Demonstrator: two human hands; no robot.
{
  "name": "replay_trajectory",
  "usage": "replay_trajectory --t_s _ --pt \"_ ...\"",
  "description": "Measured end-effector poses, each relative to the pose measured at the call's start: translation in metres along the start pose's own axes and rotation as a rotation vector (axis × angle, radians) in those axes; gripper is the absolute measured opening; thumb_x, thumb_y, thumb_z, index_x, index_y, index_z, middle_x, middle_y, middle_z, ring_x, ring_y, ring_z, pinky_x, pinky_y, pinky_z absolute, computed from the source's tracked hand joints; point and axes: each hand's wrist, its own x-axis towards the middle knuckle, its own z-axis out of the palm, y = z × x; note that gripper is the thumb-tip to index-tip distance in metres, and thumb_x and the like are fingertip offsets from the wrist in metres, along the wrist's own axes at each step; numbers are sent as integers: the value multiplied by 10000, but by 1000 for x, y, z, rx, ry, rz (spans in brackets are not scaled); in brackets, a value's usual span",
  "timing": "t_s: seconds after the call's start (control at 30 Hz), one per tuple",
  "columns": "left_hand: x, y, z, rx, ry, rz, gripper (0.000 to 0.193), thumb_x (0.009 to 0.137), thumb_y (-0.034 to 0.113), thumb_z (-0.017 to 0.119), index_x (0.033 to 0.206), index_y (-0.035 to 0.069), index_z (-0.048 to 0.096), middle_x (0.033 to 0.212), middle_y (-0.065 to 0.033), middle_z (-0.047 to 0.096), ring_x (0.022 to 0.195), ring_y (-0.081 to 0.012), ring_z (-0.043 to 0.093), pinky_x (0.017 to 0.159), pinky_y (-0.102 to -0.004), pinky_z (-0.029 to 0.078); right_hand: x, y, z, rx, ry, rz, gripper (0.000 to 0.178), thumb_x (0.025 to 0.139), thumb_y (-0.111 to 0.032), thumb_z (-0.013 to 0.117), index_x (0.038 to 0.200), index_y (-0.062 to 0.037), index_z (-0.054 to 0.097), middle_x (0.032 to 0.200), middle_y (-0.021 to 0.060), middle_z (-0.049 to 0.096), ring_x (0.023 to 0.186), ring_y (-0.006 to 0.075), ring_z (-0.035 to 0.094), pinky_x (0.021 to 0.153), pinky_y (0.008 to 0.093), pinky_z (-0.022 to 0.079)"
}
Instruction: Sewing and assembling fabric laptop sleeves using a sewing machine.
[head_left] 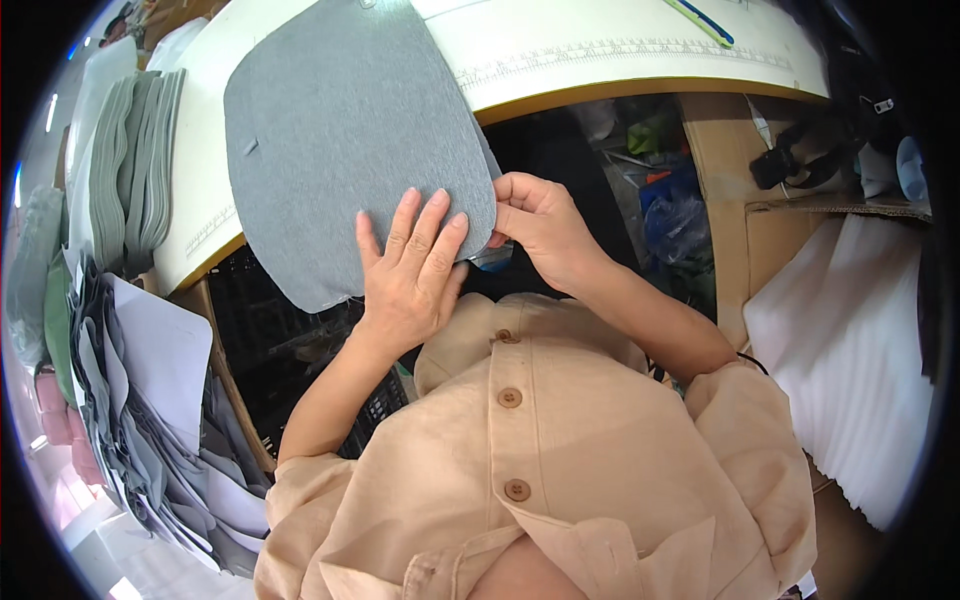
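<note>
A grey fabric panel (350,150) with rounded corners lies over the white table and hangs past its front edge toward me. My left hand (408,275) rests on its lower part, fingers spread and stretched out on the cloth, the thumb down by the near edge. At the panel's lower right edge, my right hand (548,232) is closed, thumb and forefinger pinching the rim; its other fingers are partly hidden. Another layer of cloth shows under the panel's right edge. A small dark mark or tag sits on the panel's left side.
The white table (600,62) carries a printed ruler strip and a green-and-blue pen-like tool (705,22). Stacked grey pieces (130,170) stand at the left, above hanging grey and white cloth pieces (165,370). Cardboard (730,165) and white foam sheets (845,350) are at the right.
</note>
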Motion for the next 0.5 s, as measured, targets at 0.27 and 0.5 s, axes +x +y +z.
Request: replay_trajectory --t_s 0.27,0.5 --pt "0 -9 -1 -28 46 -33 319 741 13 548 1050 85 581 1090 -66 587 1051 -229 540 959 -547 194 -7 6 -8 78 -71 9 113 824 -85 551 867 16 575 759 38 592 677 77 549 617 209 467" --pt "4 -9 -7 -279 51 -162 271 778 -11 526 1031 71 578 1075 -80 594 1059 -240 538 962 -525 207 16 30 -20 -252 140 -170 358 763 -111 636 1070 21 508 958 96 561 834 125 537 686 249 452"
